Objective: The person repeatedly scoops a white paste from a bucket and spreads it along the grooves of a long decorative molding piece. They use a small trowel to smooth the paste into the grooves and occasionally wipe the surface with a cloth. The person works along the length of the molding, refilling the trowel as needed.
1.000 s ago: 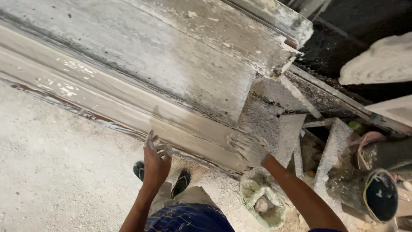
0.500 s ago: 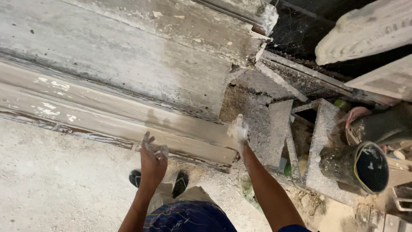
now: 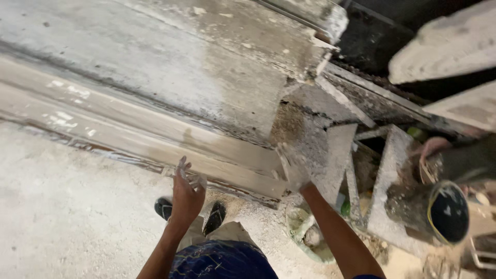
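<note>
Head view, looking down past my blue patterned shorts (image 3: 222,261) and black sandals (image 3: 214,217) on the dusty concrete floor (image 3: 67,217): my left hand (image 3: 187,194) hangs just off the pale moulded ledge (image 3: 155,134), fingers (image 3: 182,166) spread and caked in wet white plaster, gripping nothing. My right hand (image 3: 293,170) presses flat against the inner corner where the ledge meets the rough grey patch (image 3: 299,129); it is smeared so thickly that I cannot tell whether a lump of plaster sits under the palm. Below that arm, a plaster-crusted green bucket (image 3: 305,235) rests on the floor. Further right, another person's hand (image 3: 431,147) holds a dark round container (image 3: 447,212) beside pale slabs (image 3: 387,175). The risk, as I judge it: too much pressure at the corner could gouge the fresh surface, and plaster dripping off my open left hand could spatter the ledge or my feet.
</note>
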